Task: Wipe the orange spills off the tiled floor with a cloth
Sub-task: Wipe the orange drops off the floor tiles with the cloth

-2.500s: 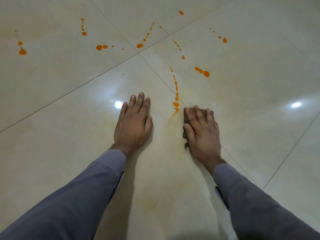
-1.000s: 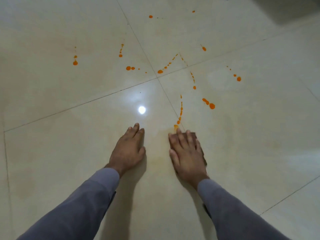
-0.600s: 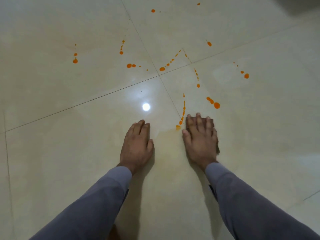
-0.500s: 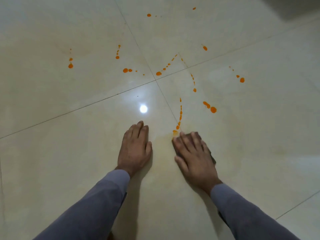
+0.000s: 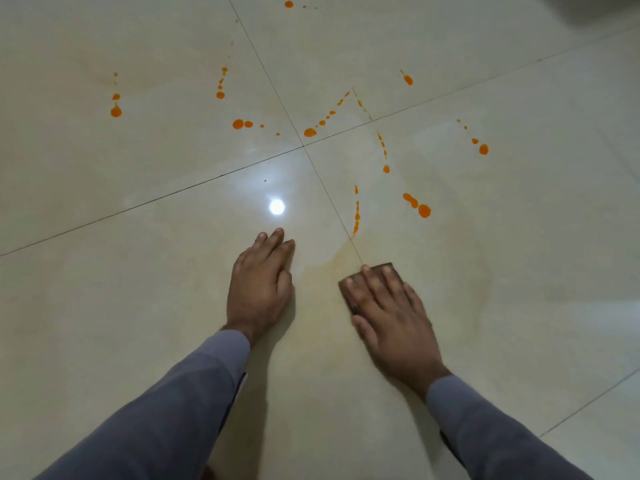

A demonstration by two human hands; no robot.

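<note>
Nearest to us, our two grey sleeves [image 5: 180, 407] reach forward over the tiled floor [image 5: 104, 306]. Our left hand [image 5: 259, 285] lies flat on the tile with its fingers straight and together, holding nothing. To its right, a little apart, our right hand [image 5: 391, 313] is spread flat on top of a dark brown cloth [image 5: 381, 268], pressing it onto the floor with straight fingers; only the cloth's far edge and left side show from under the fingers.

Around the cloth and between our hands the tile carries a faint yellowish smear [image 5: 332, 265], which runs up along the grout line [image 5: 332, 202] just beyond our right fingertips.

Beyond that smear, ahead of our right hand, a short dotted orange trail [image 5: 356, 216] lies just beside the grout line, and a larger pair of orange drops [image 5: 417, 206] sits a little to its right. Ahead of our left fingertips a bright lamp reflection [image 5: 276, 206] shines on the tile.

Farther off, past the crossing of the grout lines, more orange spills [image 5: 239, 124] are scattered across the far tiles, left and right of both hands.
</note>
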